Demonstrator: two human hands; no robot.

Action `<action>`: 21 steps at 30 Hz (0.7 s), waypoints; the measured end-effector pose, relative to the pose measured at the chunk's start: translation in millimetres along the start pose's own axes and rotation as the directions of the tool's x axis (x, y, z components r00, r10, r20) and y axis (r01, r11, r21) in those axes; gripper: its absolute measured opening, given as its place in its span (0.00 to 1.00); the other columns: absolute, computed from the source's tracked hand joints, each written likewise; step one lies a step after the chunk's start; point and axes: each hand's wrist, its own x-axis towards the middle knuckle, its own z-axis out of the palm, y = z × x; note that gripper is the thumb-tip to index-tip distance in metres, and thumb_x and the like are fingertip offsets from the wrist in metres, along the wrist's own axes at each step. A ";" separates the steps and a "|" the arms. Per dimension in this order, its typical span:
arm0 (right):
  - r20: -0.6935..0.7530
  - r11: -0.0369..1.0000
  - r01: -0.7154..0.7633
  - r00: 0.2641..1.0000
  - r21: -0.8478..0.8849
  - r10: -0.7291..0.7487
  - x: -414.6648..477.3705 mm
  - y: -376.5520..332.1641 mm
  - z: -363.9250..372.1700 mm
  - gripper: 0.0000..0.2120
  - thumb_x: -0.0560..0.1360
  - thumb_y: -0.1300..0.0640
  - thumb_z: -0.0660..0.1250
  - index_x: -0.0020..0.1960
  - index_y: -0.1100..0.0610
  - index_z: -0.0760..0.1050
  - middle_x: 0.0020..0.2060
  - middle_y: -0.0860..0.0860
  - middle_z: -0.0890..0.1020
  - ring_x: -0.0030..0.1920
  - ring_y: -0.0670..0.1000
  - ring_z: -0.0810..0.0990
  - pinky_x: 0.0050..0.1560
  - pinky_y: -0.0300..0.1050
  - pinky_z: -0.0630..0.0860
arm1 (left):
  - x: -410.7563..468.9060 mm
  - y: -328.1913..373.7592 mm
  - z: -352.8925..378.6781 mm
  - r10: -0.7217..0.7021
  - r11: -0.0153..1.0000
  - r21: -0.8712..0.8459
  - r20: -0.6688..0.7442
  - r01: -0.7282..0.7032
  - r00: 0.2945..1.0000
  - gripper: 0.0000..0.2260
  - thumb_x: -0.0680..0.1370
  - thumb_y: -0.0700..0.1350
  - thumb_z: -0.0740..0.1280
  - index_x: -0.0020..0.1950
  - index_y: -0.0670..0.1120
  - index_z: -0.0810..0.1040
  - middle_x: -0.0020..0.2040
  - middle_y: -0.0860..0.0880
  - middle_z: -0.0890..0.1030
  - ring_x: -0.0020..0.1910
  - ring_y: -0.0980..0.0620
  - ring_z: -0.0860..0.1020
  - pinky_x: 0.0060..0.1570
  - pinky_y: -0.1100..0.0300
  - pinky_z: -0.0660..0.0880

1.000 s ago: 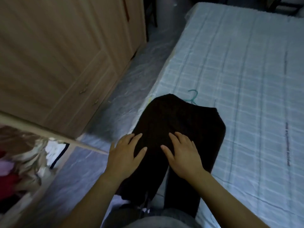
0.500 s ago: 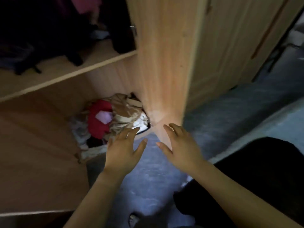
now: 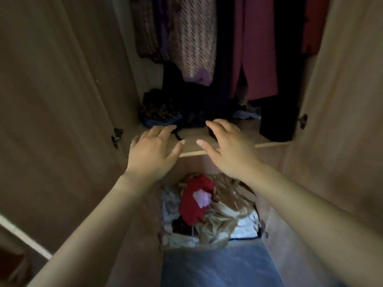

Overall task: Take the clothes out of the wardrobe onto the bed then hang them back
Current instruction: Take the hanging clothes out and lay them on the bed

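Wood-grain wardrobe (image 3: 62, 100) fills the view, both doors swung out, dim inside. Clothes hang at 12 o'clock: a brown-and-cream patterned knit (image 3: 192, 38) w/ purple hem, a magenta garment (image 3: 259, 48) at its 3 o'clock, a black garment (image 3: 284, 100) dropping lowest over the R end of the shelf (image 3: 191, 134), and a red garment (image 3: 313, 23) at approx 1 o'clock. A dark heap (image 3: 163, 108) of crumpled clothes sits at the back of the shelf, under the knit. At 6 o'clock, in the bottom compartment, lies a 2nd pile (image 3: 223, 214) of beige and white fabric w/ a red piece (image 3: 194, 201) on top. Blue-grey floor (image 3: 217, 266) shows in front of it.

L hand (image 3: 154, 149) and R hand (image 3: 230, 150) are both palm-down, fingers straight and spread, thumbs pointing at each other, gripping nothing. They hover side by side over the shelf's front edge. L fingertips lie near a thin dark strap (image 3: 176, 134) trailing from the heap; contact can't be told. R fingertips reach the heap's front edge, touching or not unclear.
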 end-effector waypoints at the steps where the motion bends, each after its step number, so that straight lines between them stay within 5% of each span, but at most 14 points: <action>1: -0.026 0.999 0.031 0.999 -0.004 -0.032 22.5 -4.2 -3.9 0.30 0.78 0.40 0.55 0.72 0.58 0.62 0.70 0.54 0.67 0.69 0.56 0.65 0.64 0.49 0.65 | 15.4 -8.7 -9.3 -0.011 1.000 -0.004 -0.041 0.011 0.999 0.33 0.72 0.67 0.47 0.69 0.51 0.69 0.64 0.46 0.74 0.62 0.41 0.72 0.59 0.45 0.69; 10: -0.240 0.977 0.190 0.948 -0.098 -0.209 216.2 -3.8 -31.5 0.28 0.78 0.41 0.54 0.72 0.57 0.62 0.68 0.55 0.68 0.67 0.56 0.66 0.63 0.50 0.68 | 172.1 -64.8 -47.3 -0.020 0.998 -0.065 -0.210 0.006 0.978 0.30 0.73 0.67 0.49 0.69 0.53 0.67 0.64 0.45 0.73 0.62 0.43 0.72 0.57 0.43 0.71; 21: -0.414 0.889 0.363 0.789 -0.279 -0.453 475.6 47.2 -92.4 0.27 0.77 0.41 0.57 0.68 0.58 0.67 0.63 0.56 0.72 0.64 0.57 0.69 0.63 0.50 0.68 | 427.0 -84.7 -80.1 0.075 0.996 -0.017 -0.418 -0.090 0.906 0.31 0.71 0.69 0.49 0.67 0.53 0.68 0.62 0.46 0.74 0.61 0.45 0.73 0.58 0.44 0.71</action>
